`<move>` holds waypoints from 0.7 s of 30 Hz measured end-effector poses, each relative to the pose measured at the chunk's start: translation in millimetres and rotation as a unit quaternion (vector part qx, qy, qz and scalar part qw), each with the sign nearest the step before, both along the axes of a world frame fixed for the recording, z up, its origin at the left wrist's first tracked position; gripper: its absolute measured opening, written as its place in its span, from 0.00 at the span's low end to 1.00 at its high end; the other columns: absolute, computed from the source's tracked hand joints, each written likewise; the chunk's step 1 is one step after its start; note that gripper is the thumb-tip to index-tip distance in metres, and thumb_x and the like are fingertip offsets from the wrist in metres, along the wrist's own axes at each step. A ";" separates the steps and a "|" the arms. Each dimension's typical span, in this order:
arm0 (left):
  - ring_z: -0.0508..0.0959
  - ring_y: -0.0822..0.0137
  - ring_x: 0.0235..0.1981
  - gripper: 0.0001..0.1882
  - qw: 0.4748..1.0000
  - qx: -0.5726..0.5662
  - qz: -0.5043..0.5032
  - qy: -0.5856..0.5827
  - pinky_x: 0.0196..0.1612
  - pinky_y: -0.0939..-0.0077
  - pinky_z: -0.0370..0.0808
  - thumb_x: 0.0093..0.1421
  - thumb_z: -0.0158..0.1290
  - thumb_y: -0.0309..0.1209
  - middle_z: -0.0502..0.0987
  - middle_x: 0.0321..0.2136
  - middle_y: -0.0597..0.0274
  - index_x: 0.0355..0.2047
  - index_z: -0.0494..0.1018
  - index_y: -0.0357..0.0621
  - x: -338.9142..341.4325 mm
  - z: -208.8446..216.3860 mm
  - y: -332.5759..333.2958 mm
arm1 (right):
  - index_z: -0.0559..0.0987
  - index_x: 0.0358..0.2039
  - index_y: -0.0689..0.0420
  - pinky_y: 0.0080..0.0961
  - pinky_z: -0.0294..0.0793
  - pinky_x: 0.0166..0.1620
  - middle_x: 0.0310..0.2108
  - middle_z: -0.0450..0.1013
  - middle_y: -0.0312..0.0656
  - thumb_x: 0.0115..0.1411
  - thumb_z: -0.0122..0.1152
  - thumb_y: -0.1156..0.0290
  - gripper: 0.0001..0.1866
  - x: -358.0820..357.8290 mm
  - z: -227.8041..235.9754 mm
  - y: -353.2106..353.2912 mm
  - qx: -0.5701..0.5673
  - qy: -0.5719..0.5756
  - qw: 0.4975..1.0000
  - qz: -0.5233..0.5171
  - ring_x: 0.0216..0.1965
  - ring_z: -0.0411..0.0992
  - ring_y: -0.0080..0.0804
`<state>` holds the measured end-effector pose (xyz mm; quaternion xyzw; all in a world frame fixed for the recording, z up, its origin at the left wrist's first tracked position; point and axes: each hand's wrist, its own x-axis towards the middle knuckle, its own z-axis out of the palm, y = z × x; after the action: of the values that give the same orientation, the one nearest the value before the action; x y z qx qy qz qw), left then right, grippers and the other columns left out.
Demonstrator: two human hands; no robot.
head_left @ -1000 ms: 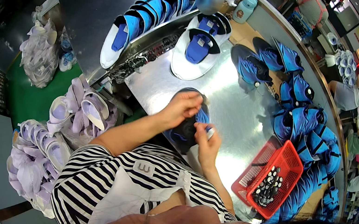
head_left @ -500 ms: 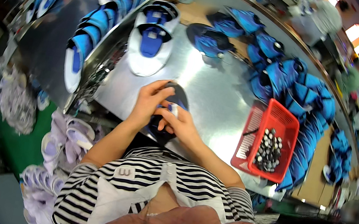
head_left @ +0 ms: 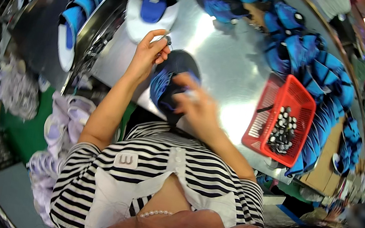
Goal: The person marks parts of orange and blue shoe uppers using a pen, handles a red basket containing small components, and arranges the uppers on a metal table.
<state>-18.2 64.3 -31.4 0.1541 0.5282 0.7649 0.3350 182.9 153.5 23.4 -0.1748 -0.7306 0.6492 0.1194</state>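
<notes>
A dark shoe with blue laces (head_left: 162, 84) lies on the metal table in front of me, its black sole end pointing away. Just beyond its left side my left hand (head_left: 147, 58) is raised, thumb and fingertips pinching a small dark round piece (head_left: 167, 40), with what looks like a thin cord running from it toward the shoe. My right hand (head_left: 199, 112) hovers over the shoe's right side, blurred by motion; whether its fingers hold anything is not visible.
At the right, a red plastic basket (head_left: 303, 119) holds many small black-and-white pieces. Blue shoes (head_left: 292, 55) are piled along the far right edge. Two white shoes with blue insoles (head_left: 142, 24) stand beyond my left hand. A row of blue shoes (head_left: 83, 3) lines the left table.
My hands have parted: the left rose away to the upper left with the small dark piece, while the right moved right. The shoe between them is now uncovered. The whole view has shifted slightly.
</notes>
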 end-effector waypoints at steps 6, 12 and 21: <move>0.75 0.76 0.32 0.15 0.995 -0.002 -0.092 0.025 0.37 0.83 0.69 0.68 0.48 0.34 0.78 0.27 0.61 0.48 0.71 0.37 48.1 6.4 -24.5 | 0.77 0.46 0.58 0.32 0.75 0.42 0.43 0.74 0.45 0.48 0.70 0.71 0.22 18.7 -18.2 51.5 0.381 0.082 0.914 0.111 0.40 0.73 0.41; 0.74 0.73 0.35 0.15 0.998 0.002 -0.057 -0.022 0.45 0.79 0.68 0.68 0.48 0.40 0.73 0.22 0.66 0.40 0.73 0.39 57.1 -10.9 -20.9 | 0.77 0.43 0.56 0.36 0.74 0.43 0.45 0.73 0.42 0.42 0.72 0.51 0.31 -10.2 -18.9 64.2 0.455 0.109 0.838 0.280 0.44 0.70 0.45; 0.73 0.75 0.32 0.16 0.988 0.052 -0.129 -0.061 0.41 0.81 0.70 0.68 0.48 0.39 0.76 0.31 0.63 0.40 0.74 0.37 63.6 -24.1 -18.7 | 0.78 0.43 0.58 0.32 0.74 0.34 0.35 0.76 0.39 0.42 0.72 0.53 0.30 0.3 1.4 47.0 0.512 0.075 0.816 0.257 0.36 0.72 0.40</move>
<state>45.4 45.6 -55.5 0.1918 0.4418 0.7496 0.4540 183.2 200.5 24.8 0.1552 -0.9646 0.1995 0.0746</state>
